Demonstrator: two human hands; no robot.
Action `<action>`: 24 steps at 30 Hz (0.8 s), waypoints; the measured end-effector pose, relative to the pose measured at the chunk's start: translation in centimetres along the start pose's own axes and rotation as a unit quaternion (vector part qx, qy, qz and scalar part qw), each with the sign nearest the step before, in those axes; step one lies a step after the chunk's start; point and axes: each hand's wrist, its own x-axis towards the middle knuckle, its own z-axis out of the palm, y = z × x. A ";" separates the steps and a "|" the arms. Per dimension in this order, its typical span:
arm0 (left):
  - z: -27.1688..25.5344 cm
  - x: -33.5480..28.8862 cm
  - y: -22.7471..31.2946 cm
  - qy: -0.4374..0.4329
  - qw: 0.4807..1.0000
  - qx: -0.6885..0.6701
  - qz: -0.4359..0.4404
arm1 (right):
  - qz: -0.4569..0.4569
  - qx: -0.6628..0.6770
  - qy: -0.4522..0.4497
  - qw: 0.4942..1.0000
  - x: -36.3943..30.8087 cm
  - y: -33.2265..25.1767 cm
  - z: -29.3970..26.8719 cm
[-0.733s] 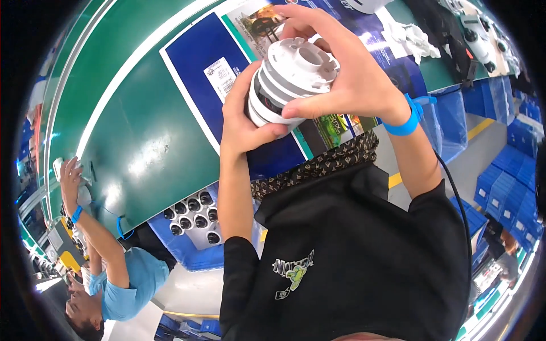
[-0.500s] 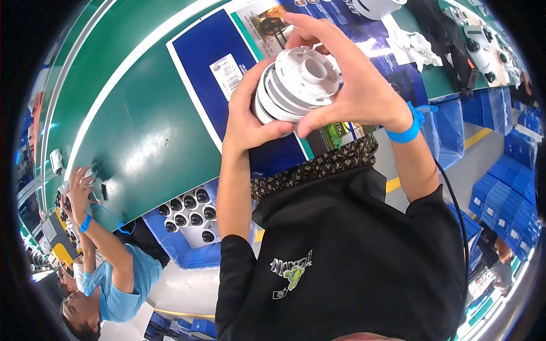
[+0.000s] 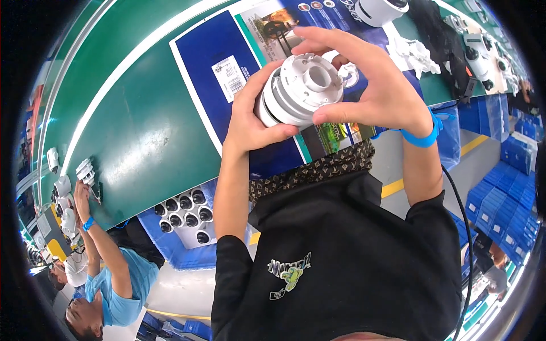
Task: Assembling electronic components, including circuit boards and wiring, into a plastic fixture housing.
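Note:
A white, ringed camera housing (image 3: 293,94) is held up over the bench, its round end with a central tube facing up. My left hand (image 3: 250,120) wraps its left side, thumb along the lower edge. Curving round its right side is my right hand (image 3: 389,91), with the thumb against the rim and fingers reaching over the far side; some fingertips are hidden. A small white looped part (image 3: 348,75) shows at the rim inside the right hand's curve; I cannot tell whether it is attached. Beneath lies a blue printed cardboard sheet (image 3: 199,62).
A white dome camera (image 3: 381,10) sits at the far edge of the sheet, near crumpled white wrapping (image 3: 415,57). Black cloth-like material (image 3: 435,40) lies to the right. Left of me stands a blue bin (image 3: 187,258) of dome cameras; a co-worker (image 3: 122,278) works beyond it.
My right hand has shifted a little right and down, and the looped part now shows beside the rim. The housing stays in my grip. The co-worker's hands have moved lower.

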 end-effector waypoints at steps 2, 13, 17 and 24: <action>0.0 0.0 0.1 0.000 1.000 0.006 0.000 | -0.024 -0.024 0.029 0.999 0.3 -0.4 0.1; 0.0 -0.4 0.3 0.001 0.993 0.073 0.097 | 0.023 0.020 0.019 0.999 -1.1 -1.5 1.3; 1.1 -1.0 0.0 0.089 0.988 -0.038 0.117 | 0.017 0.204 0.054 0.977 -3.0 1.9 4.1; -0.8 -0.1 1.9 0.090 0.995 0.034 0.038 | 0.077 0.190 0.081 0.975 -1.6 2.6 8.9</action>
